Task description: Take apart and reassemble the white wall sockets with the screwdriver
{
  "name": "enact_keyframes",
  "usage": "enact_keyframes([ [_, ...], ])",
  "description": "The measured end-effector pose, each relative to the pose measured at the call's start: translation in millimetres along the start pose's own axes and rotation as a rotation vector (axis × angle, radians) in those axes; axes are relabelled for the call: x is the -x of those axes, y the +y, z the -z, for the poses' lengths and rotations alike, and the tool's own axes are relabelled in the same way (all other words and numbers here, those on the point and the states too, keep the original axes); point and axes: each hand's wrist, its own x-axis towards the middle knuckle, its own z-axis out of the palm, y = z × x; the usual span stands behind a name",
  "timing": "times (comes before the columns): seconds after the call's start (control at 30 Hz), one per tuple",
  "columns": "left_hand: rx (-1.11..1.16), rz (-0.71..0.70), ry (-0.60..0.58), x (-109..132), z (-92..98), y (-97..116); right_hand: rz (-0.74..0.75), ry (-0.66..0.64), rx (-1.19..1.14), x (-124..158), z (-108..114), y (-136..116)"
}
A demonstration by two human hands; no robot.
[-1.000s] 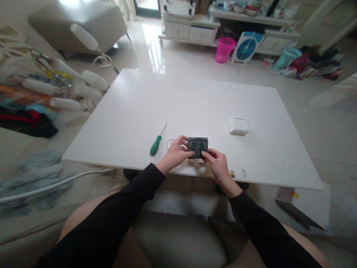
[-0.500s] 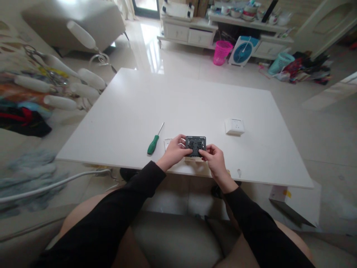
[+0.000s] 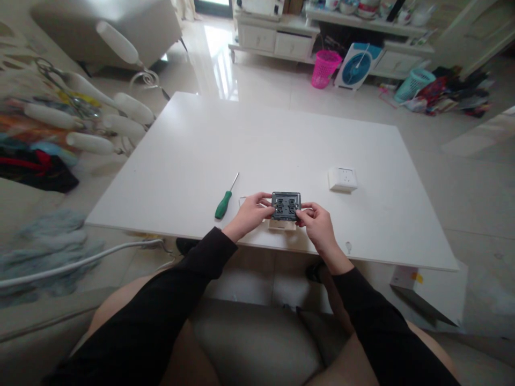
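Between my two hands is a dark square switch plate [image 3: 286, 206], its recessed face with slots turned toward me. My left hand [image 3: 255, 210] pinches its left edge, and my right hand [image 3: 316, 221] grips the right edge with thumb and fingers. Just below the plate, a cream-white box [image 3: 282, 225] rests on the table, partly covered by it. A thin white frame [image 3: 242, 201] shows only in part behind my left hand. Left of that lies a green-handled screwdriver [image 3: 225, 201], tip pointing away. Farther right stands a white socket box [image 3: 343, 179].
The white table [image 3: 281, 139] spans the view in front of me. Near its front edge lies a small clear bit [image 3: 348, 246]. A lamp with white shades [image 3: 132, 109] hangs at the left. Beyond are a pink basket [image 3: 325, 69] and a blue fan [image 3: 357, 67].
The plate has tilted so that its face looks taller. My thumbs have slid from its face out to its side edges. The view has shifted slightly.
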Motion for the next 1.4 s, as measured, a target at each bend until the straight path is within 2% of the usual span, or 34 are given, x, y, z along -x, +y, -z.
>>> enact_keyframes([
  [0.17, -0.246, 0.003, 0.048, -2, 1.5, -10, -0.017, -0.006, 0.081, 0, 4, 5],
  [0.37, -0.658, -0.173, 0.158, -5, 21.9, -2, 0.001, -0.045, 0.285, -2, 10, 13],
  [0.47, -0.734, -0.181, 0.166, -5, 28.7, 0, -0.004, -0.059, 0.373, -2, 8, 16],
  [0.57, -0.740, -0.230, 0.086, -3, 27.3, -4, -0.009, -0.086, 0.424, -2, 7, 17],
  [0.7, -0.802, -0.412, -0.130, 1, 21.1, -14, -0.009, -0.115, 0.510, -2, 6, 15],
  [0.8, -0.853, -0.432, -0.209, 2, 17.7, -22, 0.040, -0.094, 0.636, -1, 6, 13],
  [0.9, -0.896, -0.393, -0.229, 2, 14.5, -27, 0.085, -0.076, 0.742, 0, 5, 12],
  [1.07, -0.903, -0.389, -0.210, 3, 9.5, -27, 0.097, -0.107, 0.770, -2, 6, 12],
  [1.23, -0.911, -0.373, -0.208, 3, 8.6, -26, 0.058, -0.140, 0.808, -4, 7, 10],
  [1.4, -0.923, -0.351, -0.196, 3, 9.3, -26, 0.083, -0.092, 0.824, -4, 6, 7],
])
